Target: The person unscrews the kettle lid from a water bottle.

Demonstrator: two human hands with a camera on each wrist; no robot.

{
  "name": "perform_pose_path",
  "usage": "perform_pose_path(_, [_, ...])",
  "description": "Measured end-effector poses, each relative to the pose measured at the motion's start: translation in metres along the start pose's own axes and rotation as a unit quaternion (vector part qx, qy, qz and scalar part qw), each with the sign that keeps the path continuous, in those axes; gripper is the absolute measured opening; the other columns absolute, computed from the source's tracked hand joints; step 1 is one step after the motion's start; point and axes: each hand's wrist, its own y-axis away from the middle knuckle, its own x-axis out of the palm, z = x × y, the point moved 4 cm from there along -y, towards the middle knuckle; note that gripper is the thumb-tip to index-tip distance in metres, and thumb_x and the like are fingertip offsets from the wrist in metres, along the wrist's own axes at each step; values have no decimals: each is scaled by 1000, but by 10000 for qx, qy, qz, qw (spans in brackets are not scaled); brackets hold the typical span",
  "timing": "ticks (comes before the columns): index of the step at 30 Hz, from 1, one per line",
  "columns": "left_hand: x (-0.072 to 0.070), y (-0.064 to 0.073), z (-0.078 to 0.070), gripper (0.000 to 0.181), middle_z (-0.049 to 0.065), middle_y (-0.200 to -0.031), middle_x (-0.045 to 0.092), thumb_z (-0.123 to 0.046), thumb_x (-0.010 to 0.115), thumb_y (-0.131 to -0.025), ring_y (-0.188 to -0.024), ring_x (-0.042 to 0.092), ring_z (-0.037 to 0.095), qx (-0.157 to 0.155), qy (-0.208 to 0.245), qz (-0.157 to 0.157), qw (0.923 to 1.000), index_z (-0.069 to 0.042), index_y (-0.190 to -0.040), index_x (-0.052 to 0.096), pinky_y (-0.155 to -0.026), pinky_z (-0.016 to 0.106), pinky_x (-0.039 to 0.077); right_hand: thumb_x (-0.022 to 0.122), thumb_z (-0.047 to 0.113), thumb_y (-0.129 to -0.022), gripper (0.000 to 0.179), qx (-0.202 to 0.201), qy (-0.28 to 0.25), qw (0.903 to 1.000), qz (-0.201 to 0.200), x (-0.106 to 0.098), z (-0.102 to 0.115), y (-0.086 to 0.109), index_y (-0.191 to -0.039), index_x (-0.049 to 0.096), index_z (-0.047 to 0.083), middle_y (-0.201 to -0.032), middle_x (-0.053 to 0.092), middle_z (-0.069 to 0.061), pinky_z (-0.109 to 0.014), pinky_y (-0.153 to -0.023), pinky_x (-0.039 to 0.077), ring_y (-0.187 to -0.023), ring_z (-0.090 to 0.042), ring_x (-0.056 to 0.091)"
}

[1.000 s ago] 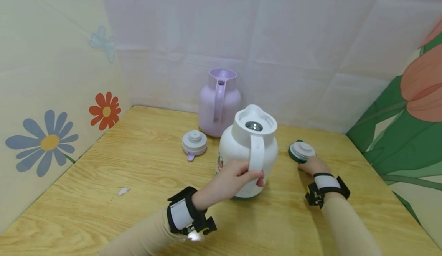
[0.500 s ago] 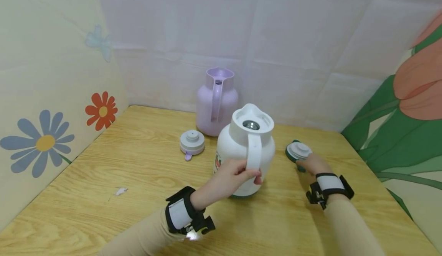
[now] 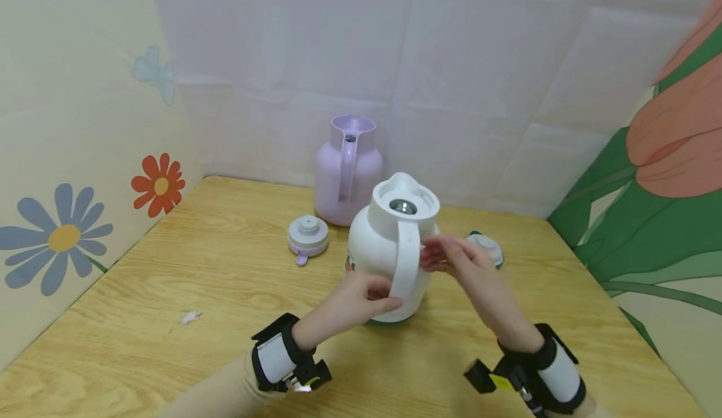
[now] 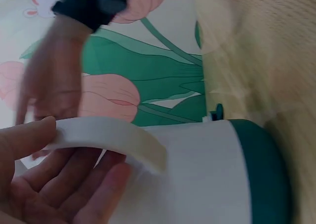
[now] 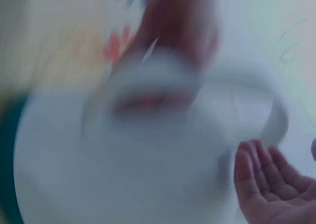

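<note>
A white thermos jug (image 3: 372, 239) with a dark green base stands upright on the table, its mouth uncovered and its handle turned towards me. My left hand (image 3: 355, 297) holds the lower part of the handle, thumb on the outer side and fingers behind it, as the left wrist view shows. Beside the upper handle is my right hand (image 3: 470, 271), palm turned to the jug, fingers fairly straight and holding nothing; whether they touch the jug I cannot tell. Behind that hand lies a grey-and-green stopper lid (image 3: 492, 250), partly hidden. The right wrist view is blurred.
A lilac thermos jug (image 3: 327, 173), also without a lid, stands at the back by the wall. Left of the white jug lies a grey-and-lilac stopper lid (image 3: 308, 237). A pale torn patch (image 3: 190, 317) marks the wooden table (image 3: 237, 292).
My right hand has left the green lid and moved left to the white jug's handle. The left hand stays at the handle, its grip looser. The view has shifted slightly.
</note>
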Motion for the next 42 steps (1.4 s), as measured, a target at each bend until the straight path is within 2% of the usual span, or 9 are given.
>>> perform_pose_path(3, [2,4,7,16,15,-102,75,-10,70,-94,-94,70,15,-200,24,107,9997,4,-101,73,-80,20,52,33,31,-112,57,196,-992,9915,818,23,3,8,-143,37,-17,-119,67,-2,-24,-97,51,-113,-9,64])
perform_pose_path(6, [3,6,9,14,13,-101,75,-9,70,-94,-92,67,11,-188,-23,126,9997,3,-101,74,-78,20,51,32,29,-113,53,465,-1612,9811,967,39,4,11,-144,35,-13,-112,67,3,-24,-100,48,-111,-10,63])
perform_pose_path(14, [8,15,11,9,12,-95,76,-4,72,-89,-79,55,-2,-105,-7,241,9997,2,-95,74,-73,19,50,40,14,-110,16,856,-1705,9814,-210,72,-2,28,-108,53,5,-79,54,-1,-26,-81,44,-79,-16,53])
perform_pose_path(21, [19,33,7,6,4,-89,74,-3,77,-86,-84,58,3,469,-461,75,9978,-2,-92,76,-81,22,52,42,5,-108,24,-182,-1361,9895,-450,90,-16,56,-84,47,2,-68,49,2,-26,-64,41,-66,-17,48])
perform_pose_path(27, [27,43,1,10,2,-92,75,-4,82,-81,-91,59,2,891,-780,-117,9929,-4,-90,78,-87,19,50,41,0,-106,22,-356,-1751,9824,-547,97,-35,77,-92,55,11,-69,46,0,-25,-66,36,-67,-19,45])
perform_pose_path(31, [31,46,-2,9,3,-90,76,-1,82,-80,-91,61,4,1130,-816,-362,9896,-3,-88,79,-86,18,51,38,-8,-104,40,-1353,-2479,9580,-503,98,-40,81,-99,64,23,-67,39,-8,-30,-61,26,-63,-25,38])
perform_pose_path(35, [32,40,-11,11,3,-87,76,1,82,-78,-88,66,5,1537,-959,-732,9807,-3,-87,77,-82,15,51,35,-13,-101,47,-2302,-2925,9258,-661,92,-34,78,-102,68,21,-66,34,-12,-35,-60,21,-61,-26,33])
perform_pose_path(38, [27,23,-24,12,5,-86,76,2,81,-77,-85,69,9,1964,-916,-1095,9701,-3,-86,75,-81,14,51,40,-12,-100,40,-3019,-3132,8953,-964,80,-14,66,-99,70,14,-65,34,-11,-34,-57,20,-58,-23,31])
perform_pose_path(42, [15,-6,-39,14,12,-93,76,6,78,-78,-93,72,21,2506,-655,-1613,9523,3,-91,72,-95,24,52,57,-5,-97,15,-3805,-3640,8372,-1477,55,22,39,-87,68,0,-62,41,-7,-28,-51,20,-53,-18,29])
